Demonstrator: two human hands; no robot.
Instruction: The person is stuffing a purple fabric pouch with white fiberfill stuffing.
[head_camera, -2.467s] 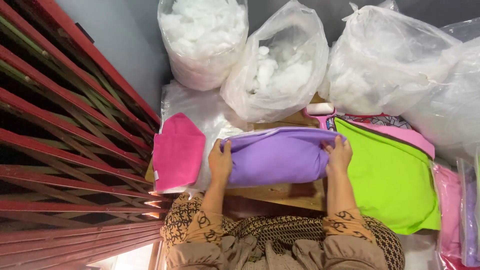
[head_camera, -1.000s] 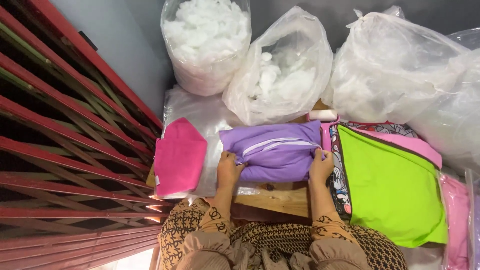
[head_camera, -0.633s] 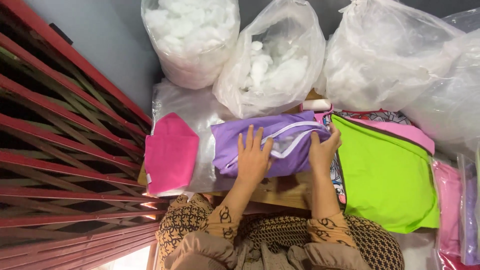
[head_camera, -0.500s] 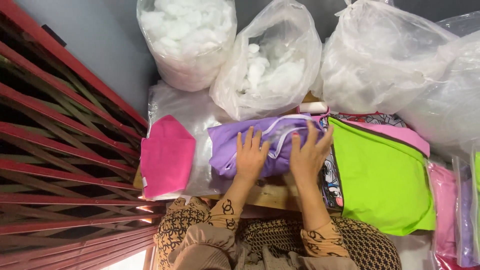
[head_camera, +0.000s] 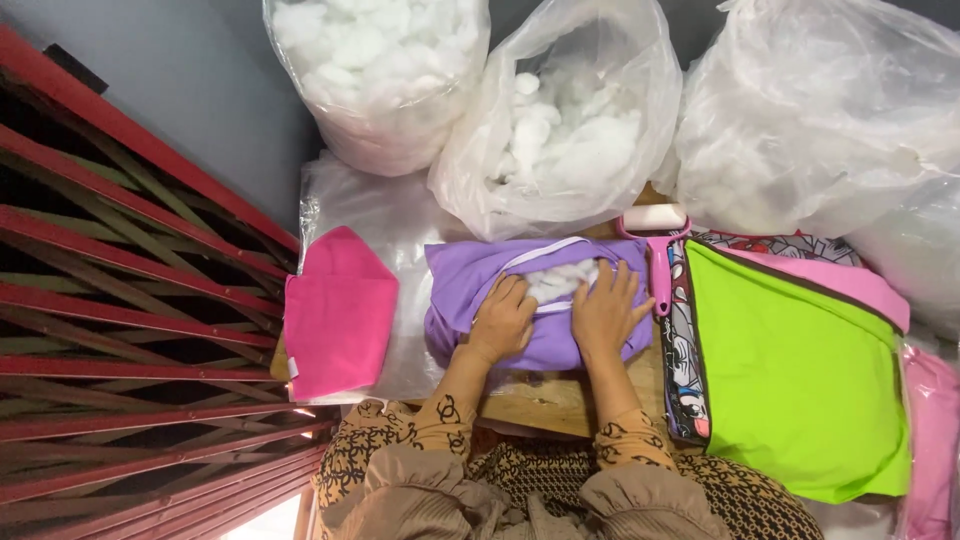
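Three big clear plastic bags stand along the top of the frame. The upper-left bag (head_camera: 375, 75) is round and packed tight with white fluffy stuffing. The middle bag (head_camera: 565, 120) is slacker and crumpled, about half full of the same white clumps. The upper-right bag (head_camera: 830, 110) is cloudy, wrinkled and bulging. No labels, signs or screens show.

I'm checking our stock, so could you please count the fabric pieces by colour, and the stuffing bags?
Purple cover, under both hands: 1
Pink fabric: 1
Green fabric: 1
Clear stuffing bags: 3
Total: 6
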